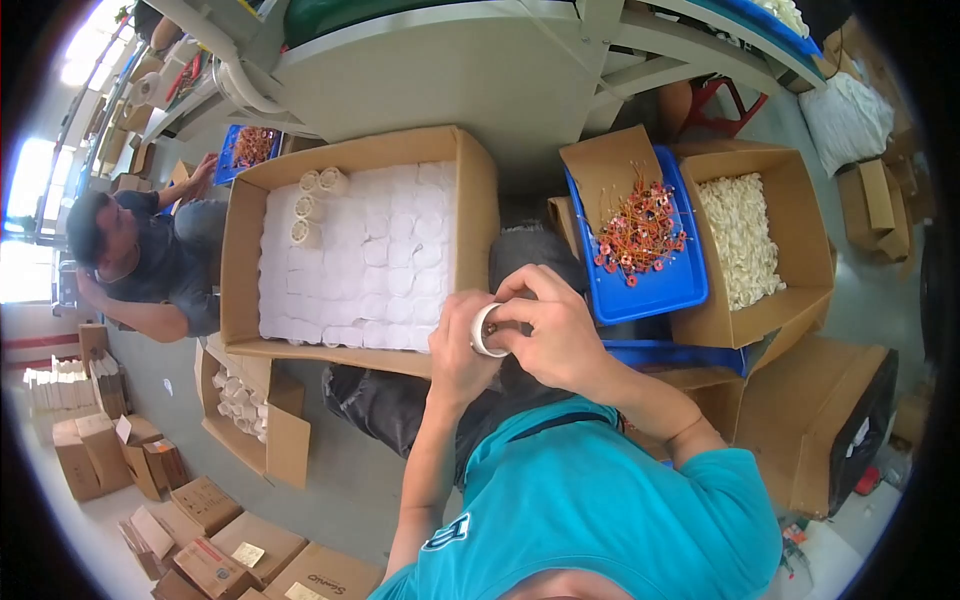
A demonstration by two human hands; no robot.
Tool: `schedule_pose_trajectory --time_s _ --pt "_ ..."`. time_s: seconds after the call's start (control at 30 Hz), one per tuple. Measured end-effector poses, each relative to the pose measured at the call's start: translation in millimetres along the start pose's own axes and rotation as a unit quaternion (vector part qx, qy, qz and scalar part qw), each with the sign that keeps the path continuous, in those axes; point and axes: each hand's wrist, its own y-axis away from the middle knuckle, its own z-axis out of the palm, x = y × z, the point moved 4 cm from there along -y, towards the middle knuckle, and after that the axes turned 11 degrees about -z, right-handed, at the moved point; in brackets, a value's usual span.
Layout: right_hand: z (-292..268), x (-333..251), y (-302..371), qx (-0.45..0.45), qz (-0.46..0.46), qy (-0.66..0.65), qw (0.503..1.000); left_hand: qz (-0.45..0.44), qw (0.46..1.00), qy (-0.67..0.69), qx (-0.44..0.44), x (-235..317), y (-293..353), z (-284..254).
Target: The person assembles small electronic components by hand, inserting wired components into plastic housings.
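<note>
Both hands [458, 345] [557, 337] are on a white ring-shaped part [478, 334] beside an open carton [477, 205].

Dark handwriting [325, 584] marks a carton [322, 564], a lettered badge [446, 533] the teal shirt [610, 500].

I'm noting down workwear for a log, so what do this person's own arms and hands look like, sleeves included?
The left hand and right hand are ungloved, with no watch that I can make out. The forearms are bare below the short sleeves of a teal shirt, which has a dark, white-edged marking.
</note>
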Motion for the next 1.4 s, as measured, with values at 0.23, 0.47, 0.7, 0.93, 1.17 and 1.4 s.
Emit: schedule_pose_trajectory --time_s 0.23,0.47,0.7,0.93,1.17,1.4 --pt "-1.6 -0.7 -2.9 -0.011 0.022 -0.017 1.000 -0.012 1.000 0.016 -0.007 -4.3 0.4 -1.1" --pt "4.9 2.1 0.6 0.028 0.027 -0.058 0.998 -0.014 0.999 0.037 -0.001 -5.6 0.8 -0.4" --pt "6.1 9.7 3.3 0.038 0.021 -0.059 0.997 0.013 1.000 0.023 -0.005 -4.1 -2.5 3.4" --pt "1.6 13.7 -2.8 0.027 0.050 -0.103 0.993 0.027 0.999 0.019 -0.004 -5.6 -7.2 4.9" --pt "-15.3 20.7 -15.2 0.045 0.012 -0.080 0.996 -0.095 0.992 0.060 -0.066 -13.2 -38.9 1.5" --pt "-73.2 85.1 32.2 0.204 0.128 0.003 0.971 0.112 0.980 -0.121 0.114 -15.6 -235.1 -70.1"
